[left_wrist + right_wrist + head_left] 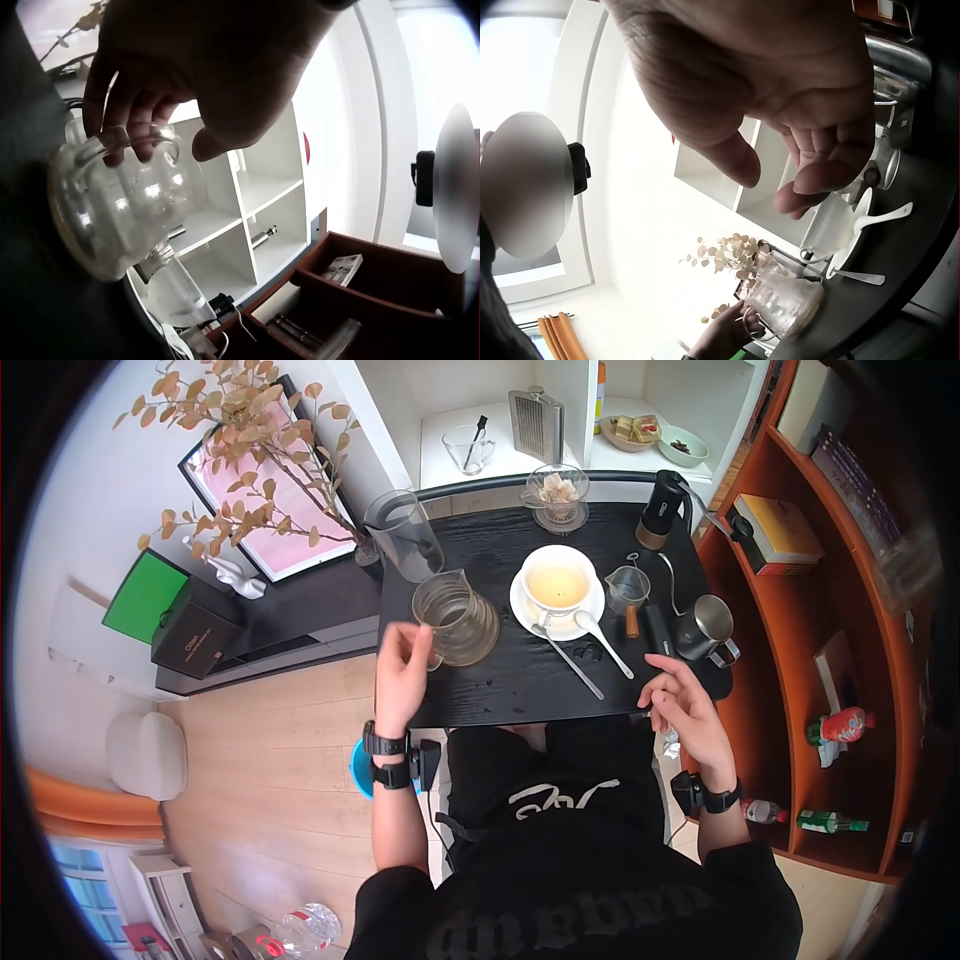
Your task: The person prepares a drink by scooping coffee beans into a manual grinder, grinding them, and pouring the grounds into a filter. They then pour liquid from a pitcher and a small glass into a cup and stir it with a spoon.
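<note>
At the table's left front, a ribbed glass pitcher (468, 630) stands upright. My left hand (402, 665) is at its handle; in the left wrist view the fingers (142, 124) curl at the glass handle (169, 142), with the thumb a little apart. Over the front right edge hangs my right hand (685, 710), loosely bent and holding nothing. Ahead of it a white bowl (557, 582) of pale yellow liquid sits on a white saucer (518, 605). A white spoon (606, 645) leans on the saucer, beside a slim metal spoon (575, 667).
Behind the pitcher stands a tall glass vessel (405, 535). A glass dripper (558, 510) with a filter is at the back. Rightward are a small wooden-handled glass cup (628, 588), a metal milk jug (708, 625) and a black grinder (662, 510). Brown shelving (790, 660) borders the right.
</note>
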`<move>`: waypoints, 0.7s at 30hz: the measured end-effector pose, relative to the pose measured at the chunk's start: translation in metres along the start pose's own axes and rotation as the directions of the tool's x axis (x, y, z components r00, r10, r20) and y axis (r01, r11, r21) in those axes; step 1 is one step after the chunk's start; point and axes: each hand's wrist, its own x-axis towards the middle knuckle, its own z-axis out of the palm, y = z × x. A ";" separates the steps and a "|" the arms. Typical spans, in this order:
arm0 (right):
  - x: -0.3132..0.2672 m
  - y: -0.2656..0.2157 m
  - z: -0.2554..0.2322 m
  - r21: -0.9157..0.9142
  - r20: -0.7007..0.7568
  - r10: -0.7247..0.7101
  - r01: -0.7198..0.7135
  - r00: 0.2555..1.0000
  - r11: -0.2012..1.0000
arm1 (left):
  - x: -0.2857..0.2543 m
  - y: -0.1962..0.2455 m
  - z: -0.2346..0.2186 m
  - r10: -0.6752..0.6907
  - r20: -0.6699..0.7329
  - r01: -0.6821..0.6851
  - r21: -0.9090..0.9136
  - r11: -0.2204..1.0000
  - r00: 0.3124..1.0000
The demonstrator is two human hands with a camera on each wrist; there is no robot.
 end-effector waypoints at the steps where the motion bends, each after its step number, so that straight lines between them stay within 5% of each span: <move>1: -0.002 -0.002 0.002 0.012 -0.001 -0.006 0.006 1.000 1.000 | -0.003 -0.009 0.000 -0.017 0.092 0.024 -0.073 0.997 0.996; 6: -0.006 -0.001 0.005 0.021 0.015 -0.016 0.016 1.000 1.000 | -0.019 0.003 0.010 -0.125 0.274 0.240 -0.442 0.864 0.954; 13: -0.011 0.004 0.005 0.004 0.040 -0.021 0.021 0.999 1.000 | -0.021 0.012 -0.002 -0.251 0.135 0.249 -0.825 0.507 0.958; 17: -0.013 0.005 0.005 -0.001 0.061 0.002 -0.002 0.998 1.000 | -0.038 0.028 0.002 -0.052 -0.149 -0.015 -0.417 0.909 0.988; 21: -0.012 0.004 0.005 -0.003 0.066 0.013 -0.013 0.998 1.000 | -0.053 0.032 -0.008 0.221 -0.205 -0.210 0.077 0.975 0.953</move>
